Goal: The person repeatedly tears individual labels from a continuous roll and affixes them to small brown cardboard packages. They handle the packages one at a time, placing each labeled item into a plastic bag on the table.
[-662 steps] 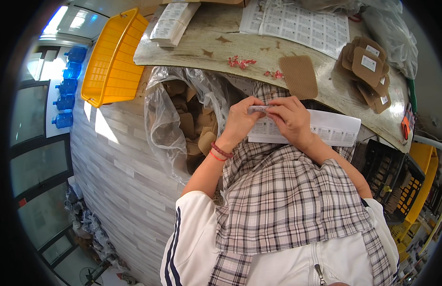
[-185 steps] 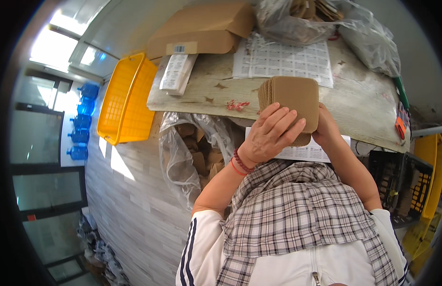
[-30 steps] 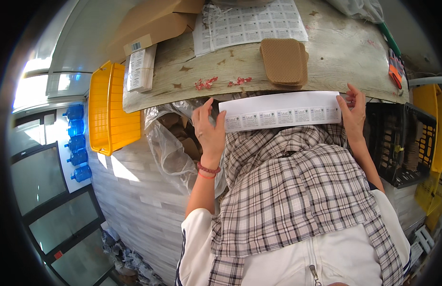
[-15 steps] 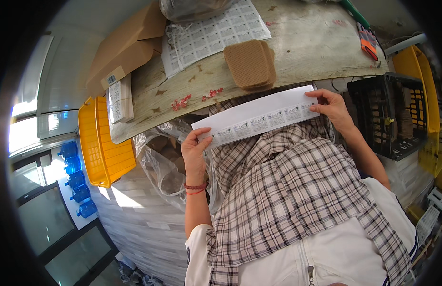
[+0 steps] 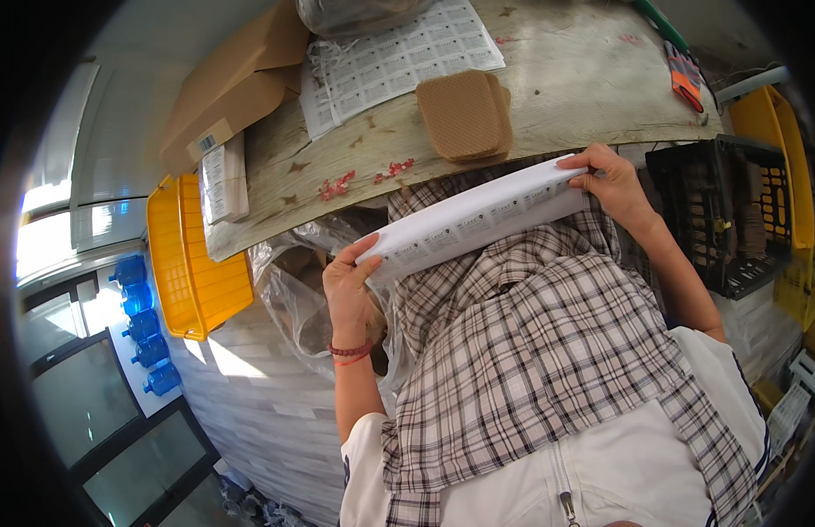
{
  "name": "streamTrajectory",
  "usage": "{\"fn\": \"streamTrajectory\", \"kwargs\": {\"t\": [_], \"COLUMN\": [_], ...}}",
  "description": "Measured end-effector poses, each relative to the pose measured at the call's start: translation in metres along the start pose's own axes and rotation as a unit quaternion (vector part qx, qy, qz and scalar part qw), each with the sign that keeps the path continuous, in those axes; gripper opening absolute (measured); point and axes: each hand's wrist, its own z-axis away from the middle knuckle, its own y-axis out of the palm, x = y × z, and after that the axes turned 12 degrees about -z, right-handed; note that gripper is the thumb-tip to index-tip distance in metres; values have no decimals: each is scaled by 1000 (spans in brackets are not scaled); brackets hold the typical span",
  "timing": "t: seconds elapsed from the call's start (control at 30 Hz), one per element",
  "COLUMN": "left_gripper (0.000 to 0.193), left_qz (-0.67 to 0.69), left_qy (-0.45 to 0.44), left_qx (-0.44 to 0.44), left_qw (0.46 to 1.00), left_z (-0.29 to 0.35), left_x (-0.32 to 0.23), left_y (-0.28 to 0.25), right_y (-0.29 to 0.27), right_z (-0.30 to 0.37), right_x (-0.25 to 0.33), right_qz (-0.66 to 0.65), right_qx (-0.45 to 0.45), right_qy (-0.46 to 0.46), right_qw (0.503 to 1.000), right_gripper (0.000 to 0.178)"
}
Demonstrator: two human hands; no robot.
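A white sheet of printed labels (image 5: 460, 220) stretches between my two hands, folded lengthwise, above my checked apron and just off the table's front edge. My left hand (image 5: 350, 285) pinches its left end between thumb and fingers. At the other end, my right hand (image 5: 608, 184) grips the upper right corner the same way. One row of small printed labels shows along the fold. Beyond the sheet, brown textured pads (image 5: 463, 119) with rounded corners lie stacked near the table edge. Larger printed label sheets (image 5: 394, 66) rest farther back on the table.
The worn wooden table (image 5: 583, 88) spans ahead. On its left stand a cardboard box (image 5: 236, 88) and a bundle of printed slips (image 5: 223, 184). A yellow crate (image 5: 197, 272) is at left, a black crate (image 5: 724, 220) at right. A clear plastic bag (image 5: 289, 299) hangs below the table.
The sheet has tilted and its fold has turned, so its printed row now shows at a steeper slant. My left hand has shifted slightly left and my right hand slightly up.
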Motion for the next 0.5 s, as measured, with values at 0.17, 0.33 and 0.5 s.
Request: {"fn": "streamTrajectory", "kwargs": {"t": [0.17, 0.33, 0.5], "left_gripper": [26, 18, 19], "left_qz": [-249, -625, -438], "left_qy": [-72, 179, 365], "left_qx": [-14, -185, -90], "left_qw": [966, 737, 817], "left_z": [-5, -5, 9], "left_x": [-16, -37, -69], "left_y": [-24, -6, 110], "right_y": [21, 45, 57], "right_z": [-13, -17, -20], "right_x": [19, 34, 47], "right_qz": [41, 18, -36], "right_qx": [10, 38, 49], "right_qy": [-34, -33, -17], "right_qw": [999, 999, 998], "right_gripper": [14, 10, 11]}}
